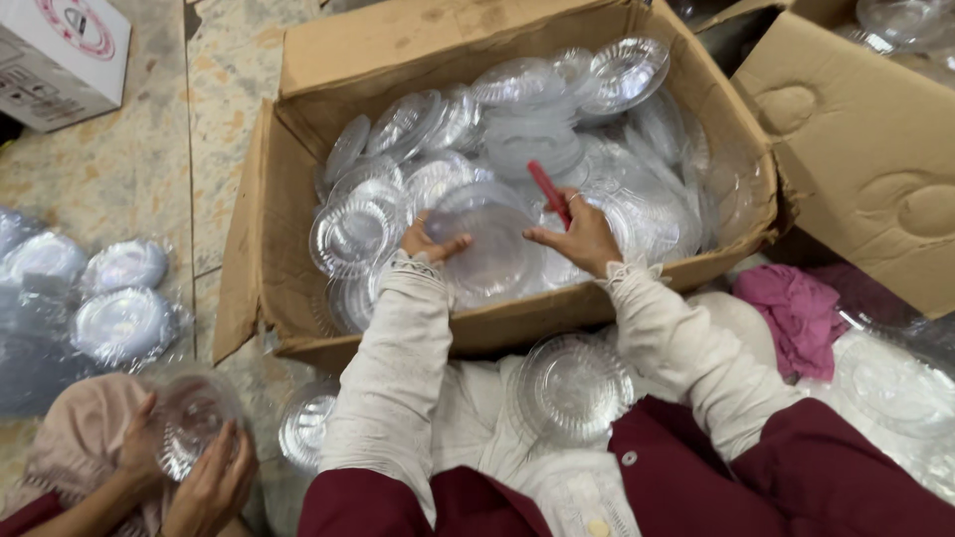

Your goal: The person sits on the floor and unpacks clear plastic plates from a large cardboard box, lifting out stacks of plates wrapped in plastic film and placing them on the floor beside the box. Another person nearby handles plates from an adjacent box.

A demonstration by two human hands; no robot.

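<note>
**Two hands lifting a clear plastic plate inside a carton of plates**

The left hand [430, 242] grips the left rim of a clear plastic plate [487, 249], fingers curled over the edge and thumb on top. The right hand [582, 239] holds the opposite rim of the same plate, and a red pen-like stick [548, 191] rises slantwise from between its fingers, pointing up and to the left. Both wrists end in cream sleeves with lace cuffs. The plate sits tilted, just above the heap, at the near middle of the cardboard box [298, 149].

The box stands open on the floor, its flaps folded outward, and is filled with loose clear plates [557, 109] lying at all angles, some nested in short stacks. On the person's lap, just below the near wall of the box, rests a small stack of clear plates [572, 386]; another clear plate [303, 423] lies beside the left elbow.

At the lower left, a second person's two hands [189, 462] clasp a clear plate in plastic wrap. Farther left, bagged stacks of plates [119, 298] lie on the tiled floor [129, 159]. A white carton [60, 55] stands at the upper left corner. To the right, a second cardboard box [865, 139] lies open, with a pink cloth [796, 308] near its lower edge.
</note>
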